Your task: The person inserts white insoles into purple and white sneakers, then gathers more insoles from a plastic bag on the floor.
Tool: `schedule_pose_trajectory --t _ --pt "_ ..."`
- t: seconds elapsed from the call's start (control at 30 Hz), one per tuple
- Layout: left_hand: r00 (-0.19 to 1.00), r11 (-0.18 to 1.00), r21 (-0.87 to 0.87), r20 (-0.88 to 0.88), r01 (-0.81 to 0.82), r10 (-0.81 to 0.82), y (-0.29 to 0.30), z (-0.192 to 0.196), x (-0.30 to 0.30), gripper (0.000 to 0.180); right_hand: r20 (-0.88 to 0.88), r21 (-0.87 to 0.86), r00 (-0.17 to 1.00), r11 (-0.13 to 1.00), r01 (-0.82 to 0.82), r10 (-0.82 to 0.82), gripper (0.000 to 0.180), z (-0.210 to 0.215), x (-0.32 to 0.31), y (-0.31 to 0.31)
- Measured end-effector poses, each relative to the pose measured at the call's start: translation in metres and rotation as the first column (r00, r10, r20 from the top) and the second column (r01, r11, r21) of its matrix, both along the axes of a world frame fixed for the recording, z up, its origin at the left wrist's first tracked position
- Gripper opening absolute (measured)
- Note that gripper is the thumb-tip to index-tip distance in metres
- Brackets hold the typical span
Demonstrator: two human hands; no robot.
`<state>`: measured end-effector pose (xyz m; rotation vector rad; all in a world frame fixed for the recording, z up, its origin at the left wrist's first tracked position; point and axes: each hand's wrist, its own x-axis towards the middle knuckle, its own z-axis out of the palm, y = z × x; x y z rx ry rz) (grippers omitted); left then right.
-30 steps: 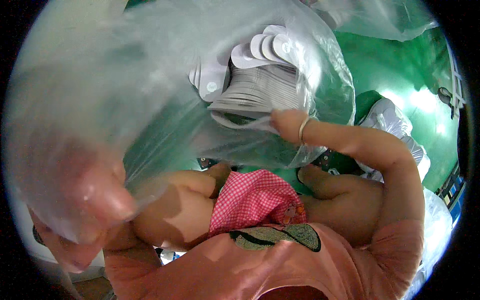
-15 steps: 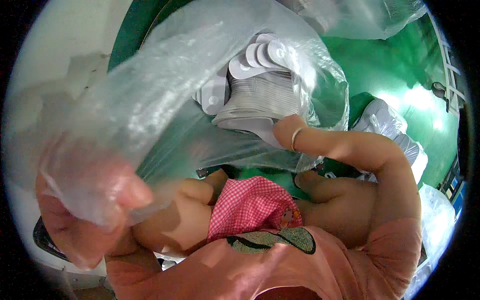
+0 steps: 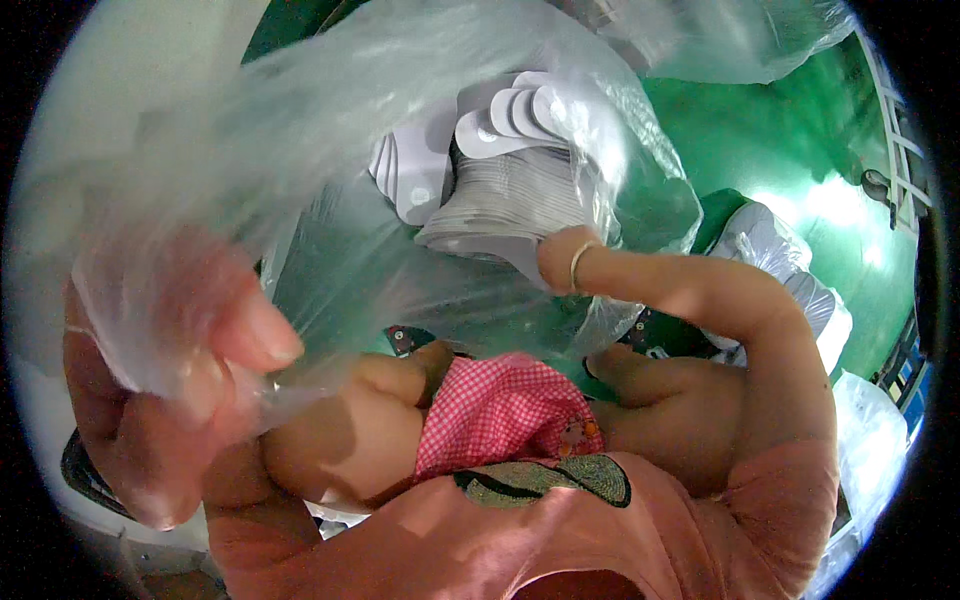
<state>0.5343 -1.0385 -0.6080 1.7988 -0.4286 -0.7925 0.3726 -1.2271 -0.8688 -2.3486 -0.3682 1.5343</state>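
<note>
My left hand (image 3: 215, 350), large and close at the left, is closed on part of a clear plastic bag (image 3: 330, 110). The bag's film stretches from this hand over the middle. Within it, a thick stack of light-grey insoles (image 3: 505, 200) lies on its side. More white insoles (image 3: 525, 112) fan out at its far end, and another small group (image 3: 415, 165) rests to its left. My right hand (image 3: 568, 258), a bracelet on its wrist, is closed at the near right corner of the stack, against the front insole. Its fingertips are hidden.
A green surface (image 3: 755, 135) extends to the right. Bagged white insoles (image 3: 765, 235) lie beyond my right forearm. Another clear bag (image 3: 745, 40) is at the far edge, and crumpled plastic (image 3: 870, 430) at the right. A pink checked cloth (image 3: 500, 410) covers my lap.
The bag film has shifted, showing more of the left group of insoles. My left hand has risen slightly with the plastic. My right hand and the stack have moved a little left.
</note>
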Motion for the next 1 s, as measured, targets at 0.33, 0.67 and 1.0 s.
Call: schedule_pose_trajectory --t 0.33,0.67,1.0 --pt "0.984 0.992 -0.033 -0.136 -0.122 0.116 0.008 -0.004 0.007 0.028 0.108 -0.076 0.984 0.988 -0.137 0.144 0.017 0.030 0.000 -0.016" --pt "0.973 0.994 0.017 -0.202 -0.111 0.112 0.002 -0.002 0.004 0.028 -0.056 0.036 0.994 0.995 -0.089 0.091 0.020 0.028 0.034 -0.037" --pt "0.961 0.993 -0.117 -0.267 0.035 -0.065 -0.011 -0.009 0.006 0.027 0.466 0.074 0.828 0.946 0.315 -0.312 0.052 0.025 0.103 -0.099"
